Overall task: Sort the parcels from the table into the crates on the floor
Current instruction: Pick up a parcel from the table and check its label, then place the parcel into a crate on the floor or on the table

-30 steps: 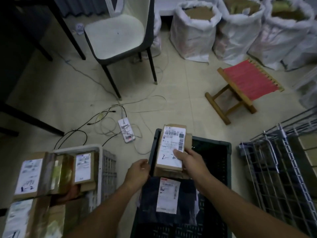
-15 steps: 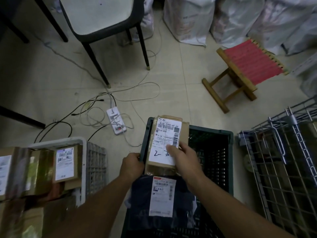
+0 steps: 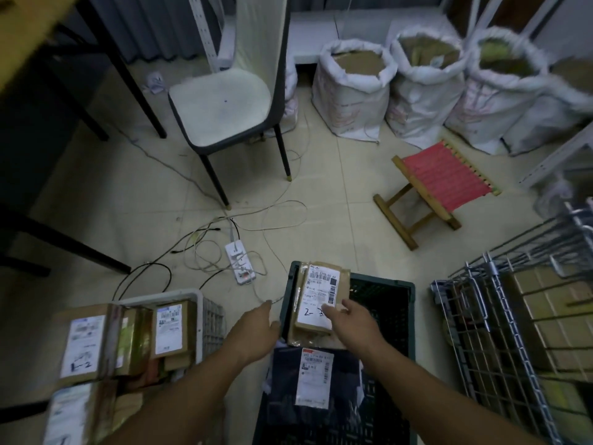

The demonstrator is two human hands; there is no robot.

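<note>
A brown cardboard parcel (image 3: 317, 300) with a white label marked "2-3" lies tilted in the far left corner of the dark green crate (image 3: 385, 289) on the floor. My right hand (image 3: 351, 322) rests on its label with fingers nearly straight. Just left of the crate's rim, my left hand (image 3: 256, 329) hovers with relaxed fingers and holds nothing. Below the cardboard parcel in the same crate lies a black bag parcel (image 3: 285, 377) with a white label. A white crate (image 3: 208, 313) on the left holds several cardboard parcels (image 3: 170, 329).
A wire cage cart (image 3: 481, 319) stands right of the green crate. A power strip (image 3: 240, 263) with tangled cables lies on the floor ahead. Beyond are a white chair (image 3: 224, 104), a red folding stool (image 3: 442, 178) and white sacks (image 3: 353, 88). A table edge (image 3: 22, 36) shows top left.
The cardboard parcel has gone down into the green crate's corner. My right hand's grip on it has loosened, and my left hand has let go and drawn away to the left.
</note>
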